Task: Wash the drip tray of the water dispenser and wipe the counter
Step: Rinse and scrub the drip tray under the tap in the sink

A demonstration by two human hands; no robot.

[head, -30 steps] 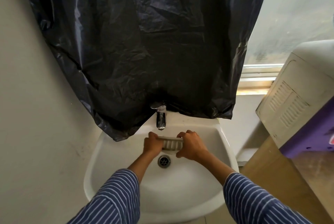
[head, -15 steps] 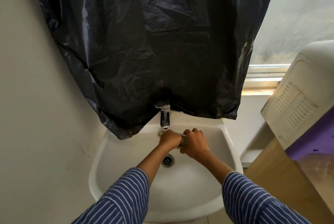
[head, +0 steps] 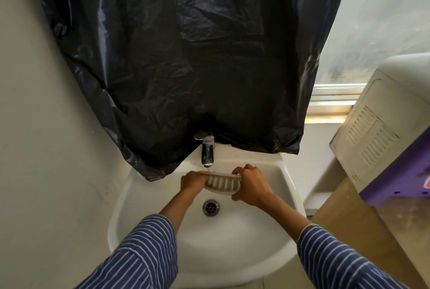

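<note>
Drip tray (head: pixel 223 183) (white, slotted) tilts under the tap (head: pixel 207 153); left hand (head: pixel 193 181) and right hand (head: pixel 251 184) clasp its ends.

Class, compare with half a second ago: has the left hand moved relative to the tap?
Yes. The left hand has slid leftwards from under the tap, uncovering more of the drip tray.

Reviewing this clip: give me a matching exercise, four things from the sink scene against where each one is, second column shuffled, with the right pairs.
Things:
1. drip tray
2. drain
3. black plastic sheet
4. tap

Places:
A. at the bottom of the basin
B. hanging on the wall above the sink
C. held between the left hand and right hand
D. on the back rim, above the tray

Pairs: 1-C, 2-A, 3-B, 4-D
</note>
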